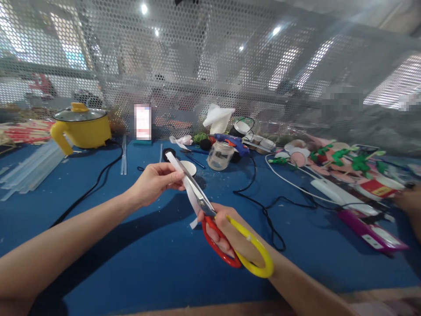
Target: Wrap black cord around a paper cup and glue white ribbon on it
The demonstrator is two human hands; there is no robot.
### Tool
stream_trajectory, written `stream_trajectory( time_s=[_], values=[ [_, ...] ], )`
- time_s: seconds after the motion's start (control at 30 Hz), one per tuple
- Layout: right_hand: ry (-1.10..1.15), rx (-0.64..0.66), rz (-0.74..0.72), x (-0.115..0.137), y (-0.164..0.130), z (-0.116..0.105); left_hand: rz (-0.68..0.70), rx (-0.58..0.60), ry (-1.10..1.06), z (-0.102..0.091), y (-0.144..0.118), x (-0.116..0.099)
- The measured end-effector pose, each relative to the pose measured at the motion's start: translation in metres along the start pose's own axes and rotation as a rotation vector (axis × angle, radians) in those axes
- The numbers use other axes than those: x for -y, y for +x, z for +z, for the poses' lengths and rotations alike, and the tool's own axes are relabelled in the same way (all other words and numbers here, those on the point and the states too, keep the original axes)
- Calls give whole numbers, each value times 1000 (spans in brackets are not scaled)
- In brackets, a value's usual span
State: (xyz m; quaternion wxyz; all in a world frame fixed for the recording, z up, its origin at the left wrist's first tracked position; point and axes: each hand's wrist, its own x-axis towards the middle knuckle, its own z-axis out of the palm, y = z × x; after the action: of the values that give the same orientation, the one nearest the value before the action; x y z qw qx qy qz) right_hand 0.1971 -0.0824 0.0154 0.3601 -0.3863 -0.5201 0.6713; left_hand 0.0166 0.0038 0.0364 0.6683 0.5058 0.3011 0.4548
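Near the middle of the blue table, my left hand (161, 180) pinches a narrow white strip (190, 193), which looks like paper or ribbon. Its lower end hangs down beside my right hand (226, 228). That hand is wrapped round a pair of scissors (254, 256) with one red and one yellow handle. The blades point up and to the left and lie along the strip; I cannot tell whether they are cutting it. A white disc (188, 168) lies on the table just behind the blades.
A yellow electric pot (88, 130) stands at the back left, beside clear glue sticks (36, 169). A clear jar (220, 156) and a blue glue gun (234, 142) sit behind my hands. Black cords (263, 210) cross the table. Craft pieces and a purple package (371, 230) lie right, near another person's hand.
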Motion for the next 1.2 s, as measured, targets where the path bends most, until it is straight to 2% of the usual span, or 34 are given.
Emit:
stream_trajectory(
  time_s=[0.17,0.4,0.63,0.9,1.2],
  values=[
    [-17,-20,17,1,-1,1,-2,7,10,0,-1,-1],
    [-131,-56,12,3,-5,1,-15,129,-34,-3,-2,-10],
    [-122,-34,4,2,-4,0,-29,34,-24,-1,-2,-9],
    [-149,-28,14,-1,-3,-5,6,-21,-24,-1,-1,-7],
    [-178,56,-7,-2,-2,-11,4,-3,38,-3,0,-5]
  ],
)
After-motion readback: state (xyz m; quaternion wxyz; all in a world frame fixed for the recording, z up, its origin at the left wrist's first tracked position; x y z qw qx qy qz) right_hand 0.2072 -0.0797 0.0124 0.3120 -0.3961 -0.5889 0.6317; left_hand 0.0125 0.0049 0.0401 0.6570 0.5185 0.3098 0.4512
